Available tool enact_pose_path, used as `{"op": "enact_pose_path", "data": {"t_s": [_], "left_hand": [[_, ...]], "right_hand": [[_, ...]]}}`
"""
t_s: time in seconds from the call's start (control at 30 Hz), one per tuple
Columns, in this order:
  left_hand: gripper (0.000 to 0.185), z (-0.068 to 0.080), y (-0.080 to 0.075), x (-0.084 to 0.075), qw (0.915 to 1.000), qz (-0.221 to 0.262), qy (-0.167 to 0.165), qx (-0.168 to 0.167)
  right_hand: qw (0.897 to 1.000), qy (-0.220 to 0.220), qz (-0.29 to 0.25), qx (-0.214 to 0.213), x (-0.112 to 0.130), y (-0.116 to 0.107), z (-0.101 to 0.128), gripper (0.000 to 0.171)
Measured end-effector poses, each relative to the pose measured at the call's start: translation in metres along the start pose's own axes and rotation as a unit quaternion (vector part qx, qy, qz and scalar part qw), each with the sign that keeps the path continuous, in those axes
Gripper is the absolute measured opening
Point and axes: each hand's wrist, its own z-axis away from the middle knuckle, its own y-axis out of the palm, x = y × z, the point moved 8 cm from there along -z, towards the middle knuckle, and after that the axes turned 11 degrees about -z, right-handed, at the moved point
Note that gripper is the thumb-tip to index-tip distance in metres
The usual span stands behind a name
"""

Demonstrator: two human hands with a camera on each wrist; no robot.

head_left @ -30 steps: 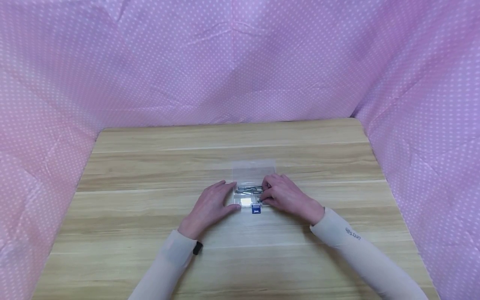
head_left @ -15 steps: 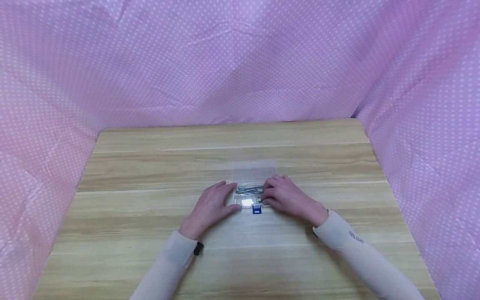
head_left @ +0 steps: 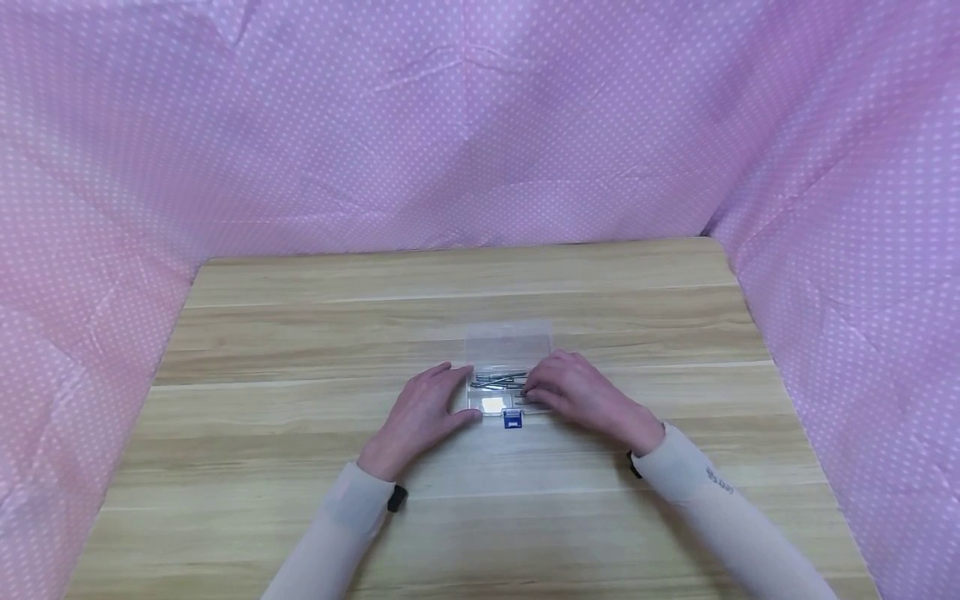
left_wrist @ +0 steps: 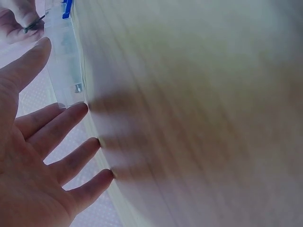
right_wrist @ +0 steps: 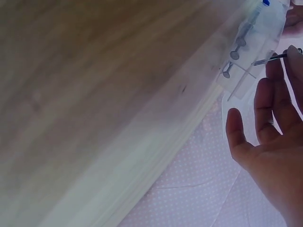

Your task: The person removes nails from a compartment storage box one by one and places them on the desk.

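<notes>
From the head camera, a small clear plastic box (head_left: 504,385) lies open at the middle of the wooden table (head_left: 300,333), its lid (head_left: 508,342) folded back on the far side and a blue latch (head_left: 512,419) at its near edge. A bundle of nails (head_left: 498,381) already lies inside, above a pale label. The left hand (head_left: 429,408) rests flat against the box's left end, fingers straight, steadying it. The right hand (head_left: 577,390) sits at the box's right end with fingertips drawn together. Judging from this, the handling of nails at the open box is underway, and the lid is not yet closed.

The left wrist camera shows the left hand (left_wrist: 38,161) spread, its fingertips touching the table and the box (left_wrist: 66,71); the blue latch (left_wrist: 67,8) shows at the top.

The right wrist camera shows the right hand (right_wrist: 274,137) pinching one thin nail (right_wrist: 272,58) between fingertips just beside the box (right_wrist: 258,38), where several nail heads are visible through the clear wall.
</notes>
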Motion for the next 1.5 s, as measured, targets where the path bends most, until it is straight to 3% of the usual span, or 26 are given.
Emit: {"op": "enact_pose_path", "data": {"t_s": [0.2,0.67,0.83,1.27,1.5], "left_hand": [[0.075,0.000,0.001,0.000,1.0000,0.000,-0.002,0.000],[0.075,0.000,0.000,0.000,1.0000,-0.003,-0.009,-0.002],[0.075,0.001,0.000,-0.001,1.0000,-0.001,-0.008,-0.003],[0.074,0.001,-0.001,-0.002,0.9999,0.001,-0.008,-0.006],[0.073,0.000,-0.001,-0.002,0.9999,-0.004,-0.013,-0.006]], "right_hand": [[0.999,-0.020,-0.014,-0.030,0.003,-0.007,0.002,0.012],[0.996,-0.004,-0.041,-0.082,0.004,-0.022,0.010,0.015],[0.995,0.014,-0.038,-0.095,-0.001,-0.029,0.012,0.014],[0.989,0.001,-0.021,-0.146,-0.015,-0.049,0.023,0.017],[0.988,0.006,-0.009,-0.154,-0.025,-0.059,0.028,0.017]]}}
